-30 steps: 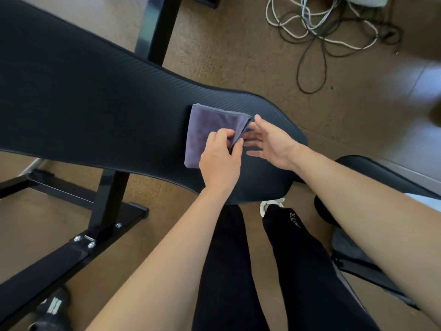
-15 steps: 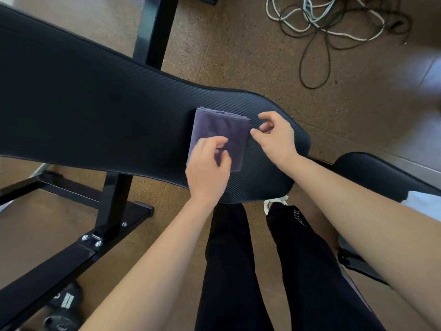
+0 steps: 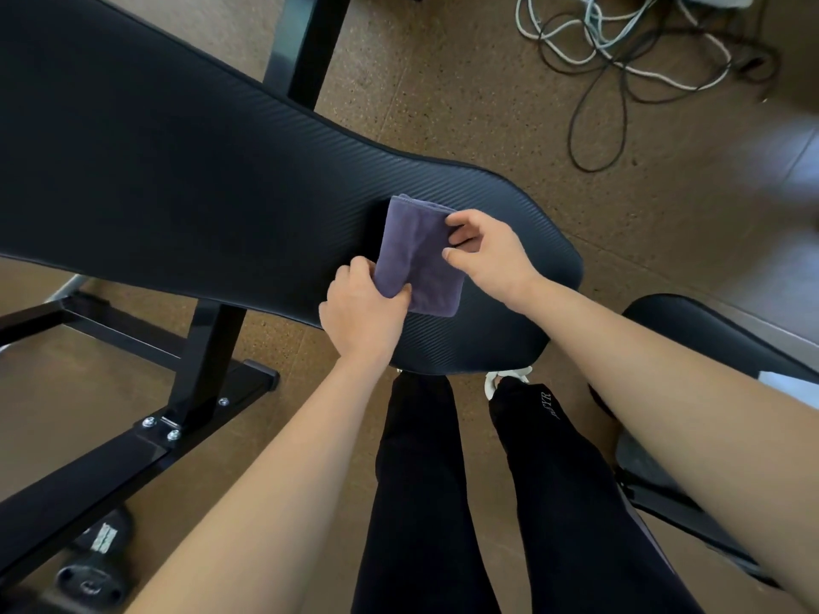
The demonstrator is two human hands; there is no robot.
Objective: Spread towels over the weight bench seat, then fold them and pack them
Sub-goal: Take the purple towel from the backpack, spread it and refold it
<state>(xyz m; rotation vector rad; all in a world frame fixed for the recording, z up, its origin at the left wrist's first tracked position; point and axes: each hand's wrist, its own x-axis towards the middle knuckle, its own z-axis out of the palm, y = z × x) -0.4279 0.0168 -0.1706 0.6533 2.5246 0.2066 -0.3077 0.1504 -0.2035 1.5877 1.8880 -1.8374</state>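
Black bench pad — folded purple towel

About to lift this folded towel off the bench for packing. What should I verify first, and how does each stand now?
1. Fold: the purple towel forms a compact rectangle: ok.
2. Support: it lies wholly over the weight bench pad: ok.
3. The left hand grips its near left edge: ok.
4. The right hand pinches its right edge: cannot tell; the fingertips are at the edge.
5. Packing container in view: not ok, none shows.
6. The cables lie away from the feet: ok.
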